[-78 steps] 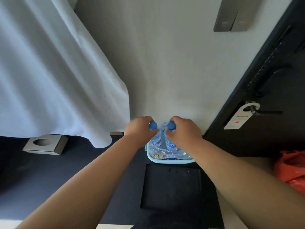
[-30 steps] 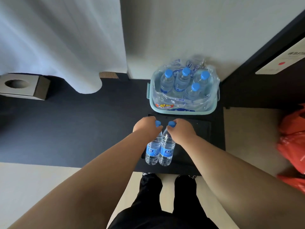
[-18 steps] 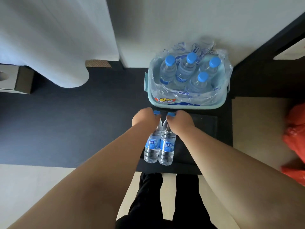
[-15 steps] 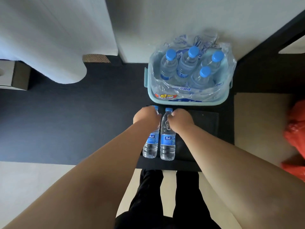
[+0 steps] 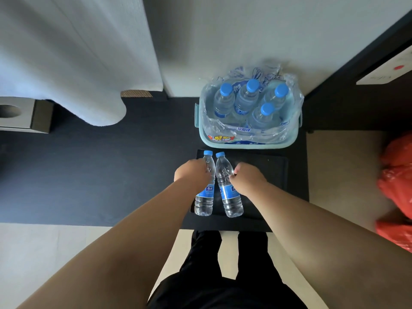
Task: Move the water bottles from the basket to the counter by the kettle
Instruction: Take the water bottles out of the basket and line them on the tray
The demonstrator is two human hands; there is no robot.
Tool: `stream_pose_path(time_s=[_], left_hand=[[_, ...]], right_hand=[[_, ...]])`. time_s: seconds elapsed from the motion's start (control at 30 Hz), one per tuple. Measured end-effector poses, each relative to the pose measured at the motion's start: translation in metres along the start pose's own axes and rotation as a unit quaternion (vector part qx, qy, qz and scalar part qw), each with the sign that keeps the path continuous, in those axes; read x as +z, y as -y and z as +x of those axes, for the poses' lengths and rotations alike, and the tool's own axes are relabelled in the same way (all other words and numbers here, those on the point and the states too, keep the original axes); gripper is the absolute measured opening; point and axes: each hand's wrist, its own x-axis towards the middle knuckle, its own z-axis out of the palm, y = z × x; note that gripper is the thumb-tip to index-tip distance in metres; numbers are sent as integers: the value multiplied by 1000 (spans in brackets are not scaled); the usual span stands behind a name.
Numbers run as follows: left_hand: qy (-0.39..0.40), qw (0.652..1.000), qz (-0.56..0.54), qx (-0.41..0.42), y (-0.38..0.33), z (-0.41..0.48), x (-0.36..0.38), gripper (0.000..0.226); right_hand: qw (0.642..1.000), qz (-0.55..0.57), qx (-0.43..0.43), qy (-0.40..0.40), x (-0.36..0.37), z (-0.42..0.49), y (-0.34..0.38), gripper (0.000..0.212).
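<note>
Two clear water bottles with blue caps and blue labels stand side by side on a black tray (image 5: 265, 175) on the dark counter (image 5: 100, 175). My left hand (image 5: 192, 175) is wrapped around the shoulder of the left bottle (image 5: 204, 201). My right hand (image 5: 248, 177) is curled against the upper side of the right bottle (image 5: 229, 199), fingertips on it. Both caps show above my hands. Behind the tray sits a light blue basket (image 5: 245, 145) holding several more capped bottles (image 5: 246, 99) in torn plastic wrap. No kettle is in view.
A white cloth (image 5: 78, 63) hangs over the counter's back left, with a grey tissue box (image 5: 20, 114) beside it. A dark door with a hanging tag (image 5: 385, 72) is at the right, a red bag (image 5: 396, 186) lies on the floor there. My legs (image 5: 223, 275) stand against the counter's front edge.
Both bottles came out of the basket and toward me, down onto the black tray. My hands have slid from the caps down to the bottles' shoulders.
</note>
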Motion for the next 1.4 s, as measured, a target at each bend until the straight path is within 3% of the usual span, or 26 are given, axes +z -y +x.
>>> stream_pose_path(time_s=[0.2, 0.6, 0.77, 1.07, 1.27, 1.4], left_hand=[[-17, 1000, 13, 6, 1, -23, -34, 23], [-129, 990, -19, 53, -55, -41, -135, 25], [-142, 988, -20, 63, -79, -19, -162, 32], [-174, 983, -41, 39, -95, 18, -152, 45], [-211, 976, -48, 37, -102, 46, -149, 41], [-204, 976, -61, 50, -101, 61, -135, 27]], right_hand=[[997, -62, -31, -32, -38, -34, -5, 26], [979, -12, -76, -191, -152, -71, 3, 26], [973, -13, -85, -214, -180, -54, 7, 36], [974, -14, -79, -213, -173, -18, 16, 42], [971, -20, -81, -223, -166, 5, 15, 42], [969, -7, -79, -233, -154, 14, 12, 39]])
